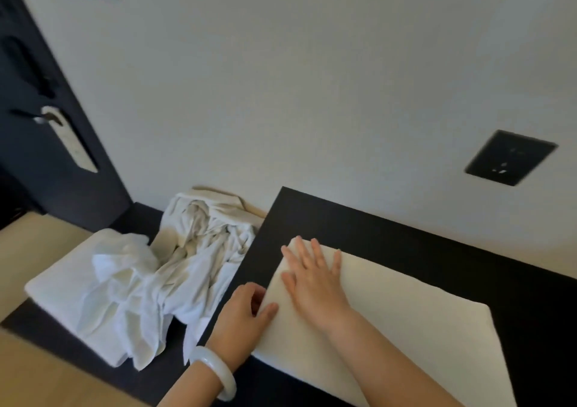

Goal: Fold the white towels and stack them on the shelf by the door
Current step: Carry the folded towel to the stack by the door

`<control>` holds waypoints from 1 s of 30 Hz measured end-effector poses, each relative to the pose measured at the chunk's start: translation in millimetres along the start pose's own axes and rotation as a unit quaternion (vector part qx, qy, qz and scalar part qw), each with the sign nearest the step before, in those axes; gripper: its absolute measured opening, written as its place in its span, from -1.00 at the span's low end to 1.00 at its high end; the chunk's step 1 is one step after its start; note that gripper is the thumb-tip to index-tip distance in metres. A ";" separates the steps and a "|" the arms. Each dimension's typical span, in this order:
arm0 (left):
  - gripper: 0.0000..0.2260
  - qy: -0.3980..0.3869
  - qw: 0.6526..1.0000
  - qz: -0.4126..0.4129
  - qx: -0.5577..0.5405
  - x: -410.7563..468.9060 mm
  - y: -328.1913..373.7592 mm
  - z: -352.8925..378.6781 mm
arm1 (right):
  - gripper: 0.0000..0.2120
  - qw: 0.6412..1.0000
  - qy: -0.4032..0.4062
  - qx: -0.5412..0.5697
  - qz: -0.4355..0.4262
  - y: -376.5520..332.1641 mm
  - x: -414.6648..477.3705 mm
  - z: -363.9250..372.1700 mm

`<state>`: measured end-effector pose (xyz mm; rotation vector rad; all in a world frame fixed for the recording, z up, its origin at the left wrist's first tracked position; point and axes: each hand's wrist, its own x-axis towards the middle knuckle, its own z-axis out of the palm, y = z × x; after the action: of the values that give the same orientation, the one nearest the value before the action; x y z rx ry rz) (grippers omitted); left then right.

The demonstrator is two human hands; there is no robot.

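At nine o'clock a dark door (34, 132) stands with a pale hanger tag (70, 139) on its handle. Below it, toward eight o'clock, a folded white towel (62, 285) lies flat on the dark lower surface (62, 338), and a crumpled heap of white towels (193, 250) spills over its right edge and back toward the wall (281, 79).

Near six o'clock the left hand (242, 316) comes up from the bottom edge, a white bangle (215, 372) on the wrist. Its fingers curl round the near left edge of the folded towel (390, 331), thumb on top, pinching the cloth.

Just right of it, the right hand (312, 278) lies palm down on that towel's left end, fingers spread and pointing toward eleven o'clock, open and pressing flat; the forearm runs down to five o'clock.

The towel rests on the black shelf top (359, 222), stretching from centre toward four o'clock. At two o'clock a dark wall plate (510, 158) sits on the wall.
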<state>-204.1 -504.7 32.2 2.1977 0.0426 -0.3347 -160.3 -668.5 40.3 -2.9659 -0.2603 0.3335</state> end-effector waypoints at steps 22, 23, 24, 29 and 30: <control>-0.92 -0.051 0.970 0.101 -0.217 -34.3 -26.6 -18.4 | -0.29 0.996 0.078 -0.032 0.021 4.8 5.1 19.7; -0.93 -0.067 0.973 0.100 -0.198 -33.8 -28.3 -19.5 | -0.29 0.996 0.078 -0.032 0.021 5.0 4.6 19.6; -0.94 -0.093 0.974 0.092 -0.184 -33.6 -29.2 -20.9 | -0.28 0.996 0.077 -0.033 0.021 5.0 4.1 19.4; -0.79 -0.118 0.981 0.006 -0.153 -30.6 -20.3 -18.0 | -0.32 0.996 0.080 -0.034 0.021 6.1 4.0 21.6; -0.80 -0.088 0.989 0.003 -0.116 -29.4 -18.2 -16.3 | -0.33 0.996 0.079 -0.031 0.020 7.2 3.9 22.2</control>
<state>-231.5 -478.2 34.7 1.9302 -0.0210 -0.4948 -160.6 -672.0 16.9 -3.0410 -0.1975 0.0958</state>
